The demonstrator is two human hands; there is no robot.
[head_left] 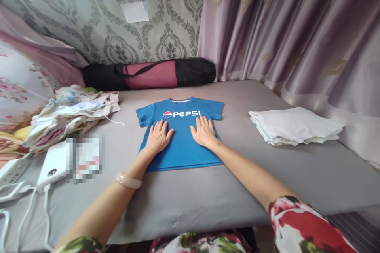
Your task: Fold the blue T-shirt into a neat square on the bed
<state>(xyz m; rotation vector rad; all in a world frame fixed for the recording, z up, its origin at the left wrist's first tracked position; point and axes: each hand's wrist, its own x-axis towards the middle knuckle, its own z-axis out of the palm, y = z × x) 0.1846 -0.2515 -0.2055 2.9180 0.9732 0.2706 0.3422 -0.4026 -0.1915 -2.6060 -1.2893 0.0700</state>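
Observation:
A blue T-shirt [181,142] with PEPSI printed in white lies spread flat on the grey sheet, its collar away from me and its hem toward me. My left hand [159,137] rests palm down on the left of its chest, fingers stretched out just below the round logo. On the right side, my right hand [204,131] also lies flat on the fabric, its fingertips touching the end of the lettering. Neither hand grips the cloth. Both short sleeves stick out to the sides.
A folded stack of white cloths [297,124] lies at the right. Leftward are a heap of crumpled clothes [77,110], a white power bank [55,164] with cables, and a power strip [14,170]. A black and maroon long bag [151,74] lies along the wall.

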